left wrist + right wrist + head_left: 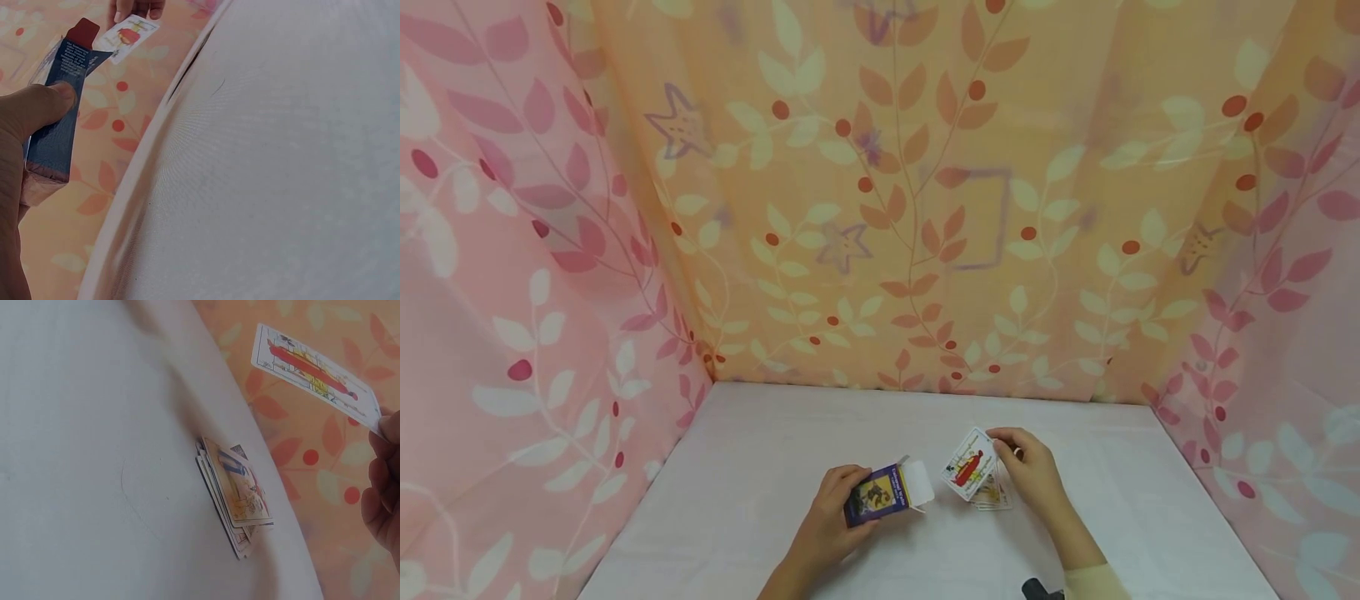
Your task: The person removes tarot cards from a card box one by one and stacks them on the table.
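My left hand (835, 518) grips a dark blue card box (877, 495) with a yellow picture on its front. The box's white flap (921, 483) stands open toward the right; a reddish end flap (83, 34) shows in the left wrist view, where the thumb presses the narrow side. My right hand (1032, 471) pinches a white-bordered picture card (970, 463) by one corner, its red and yellow figure facing up. Below that card, a small loose stack of picture cards (236, 487) lies on the white table, its edges uneven. The held card overlaps the stack in the head view.
The white-covered table (737, 450) meets an orange leaf-patterned curtain (895, 250) at the back. Pink patterned curtains hang at the left and right sides. A black object (1037, 589) sits by the right sleeve at the bottom edge.
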`<state>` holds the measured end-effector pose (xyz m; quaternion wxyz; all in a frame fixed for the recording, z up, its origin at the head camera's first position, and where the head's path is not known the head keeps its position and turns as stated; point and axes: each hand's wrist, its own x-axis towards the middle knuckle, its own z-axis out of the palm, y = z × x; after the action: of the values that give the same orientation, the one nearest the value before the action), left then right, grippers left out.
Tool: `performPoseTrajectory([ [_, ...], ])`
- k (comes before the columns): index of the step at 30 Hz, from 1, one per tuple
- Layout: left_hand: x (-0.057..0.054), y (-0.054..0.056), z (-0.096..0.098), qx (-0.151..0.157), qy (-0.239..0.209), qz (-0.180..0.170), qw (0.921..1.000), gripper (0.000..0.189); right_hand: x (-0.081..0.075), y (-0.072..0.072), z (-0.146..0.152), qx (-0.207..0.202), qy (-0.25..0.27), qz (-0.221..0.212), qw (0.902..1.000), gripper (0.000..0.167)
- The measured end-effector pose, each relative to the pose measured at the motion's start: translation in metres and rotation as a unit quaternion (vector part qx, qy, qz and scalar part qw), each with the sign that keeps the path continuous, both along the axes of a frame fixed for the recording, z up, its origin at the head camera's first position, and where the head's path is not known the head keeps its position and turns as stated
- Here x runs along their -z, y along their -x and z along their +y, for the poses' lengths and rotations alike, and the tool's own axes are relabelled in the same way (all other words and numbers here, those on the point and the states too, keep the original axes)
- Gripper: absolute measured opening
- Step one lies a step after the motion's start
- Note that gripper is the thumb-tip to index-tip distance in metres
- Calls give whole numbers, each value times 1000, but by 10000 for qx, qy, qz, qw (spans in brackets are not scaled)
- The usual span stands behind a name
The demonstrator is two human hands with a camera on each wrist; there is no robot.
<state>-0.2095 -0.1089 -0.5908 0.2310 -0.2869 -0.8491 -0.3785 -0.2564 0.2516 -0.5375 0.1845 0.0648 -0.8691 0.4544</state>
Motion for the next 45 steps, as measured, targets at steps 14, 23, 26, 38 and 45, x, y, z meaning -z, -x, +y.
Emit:
performPoseTrajectory([
  [14,2,3,-1,-8,19,52,10000,82,18,26,13,-165,-543,-734,9957,14],
  [23,-1,3,-1,123,-94,64,9999,81,23,46,19,-461,-663,-1153,9900,14],
  [26,-2,2,-1,140,-101,40,9998,81,27,52,21,-551,-659,-1267,9882,14],
  [38,-1,3,-2,73,-26,150,9999,80,48,65,29,-686,-418,-1644,9831,15],
  [45,1,1,-1,48,-68,92,9999,83,56,67,30,-594,-788,-1575,9826,14],
])
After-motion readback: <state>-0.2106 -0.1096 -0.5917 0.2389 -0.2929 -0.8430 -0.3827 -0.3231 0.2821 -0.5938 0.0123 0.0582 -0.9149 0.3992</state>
